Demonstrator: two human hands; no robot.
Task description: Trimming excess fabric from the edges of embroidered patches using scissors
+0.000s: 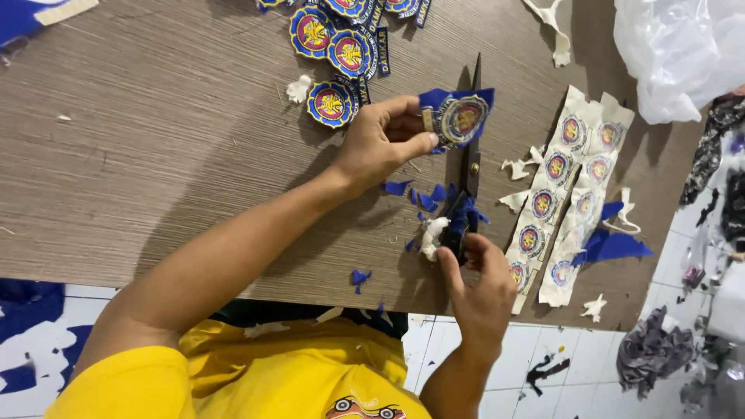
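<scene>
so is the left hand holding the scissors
No, the left hand pinches a blue round patch, while the right hand grips the scissors.

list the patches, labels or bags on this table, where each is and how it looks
Held patch: in left hand, round emblem on untrimmed blue fabric.
Finished patches: pile at top, round, blue-rimmed, red and yellow centres.
Patch strips: right of scissors, two cream rows of emblems.
Plastic bag: top right, white, crumpled.
</scene>
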